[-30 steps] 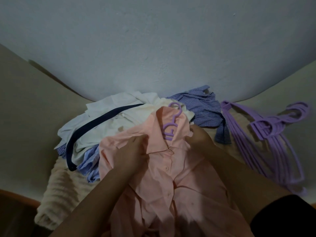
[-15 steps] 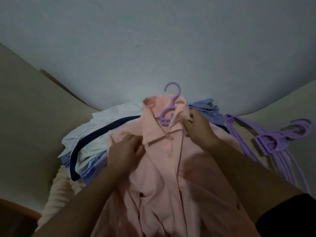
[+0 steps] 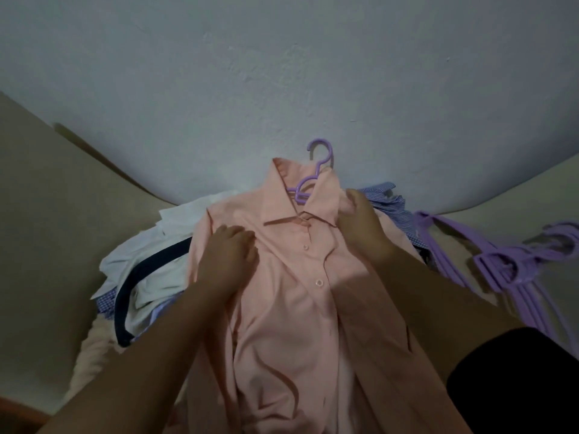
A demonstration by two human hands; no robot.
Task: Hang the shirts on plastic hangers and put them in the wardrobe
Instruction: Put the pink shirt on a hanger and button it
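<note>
So we have the soft peach button-up shirt (image 3: 291, 277) on a thin purple plastic hanger (image 3: 313, 173), whose hook pokes out of the collar. Our left hand (image 3: 228, 255) lies flat on the shirt's shoulder with fingers together. Our right hand (image 3: 360, 227) pinches the cloth by the collar. We think this shirt is almost ready for the wardrobe, which we cannot see. The heap of white and blue shirts (image 3: 150, 261) and the bunch of spare purple hangers (image 3: 501, 267) wait.
</note>
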